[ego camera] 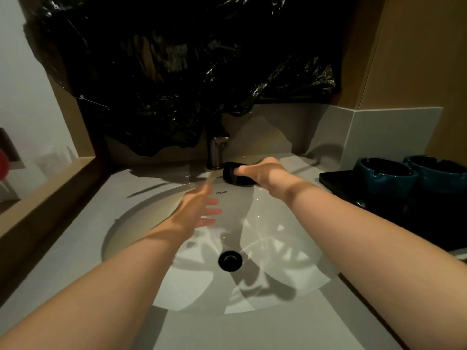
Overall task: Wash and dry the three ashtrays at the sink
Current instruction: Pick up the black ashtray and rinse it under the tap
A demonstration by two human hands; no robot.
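My right hand (262, 171) grips a black ashtray (231, 174) at the back rim of the white sink (278, 281), just right of the metal faucet (216, 152). My left hand (199, 208) hovers open over the basin with its fingers spread, holding nothing. Two dark teal ashtrays (384, 174) (439, 173) sit side by side on a black tray (336, 179) on the counter at the right. No water stream shows at the faucet.
A black plastic sheet (177, 72) hangs over the wall above the faucet. The black drain (230, 260) sits in the basin's middle. A wooden ledge (45, 195) borders the grey counter (63, 261) on the left.
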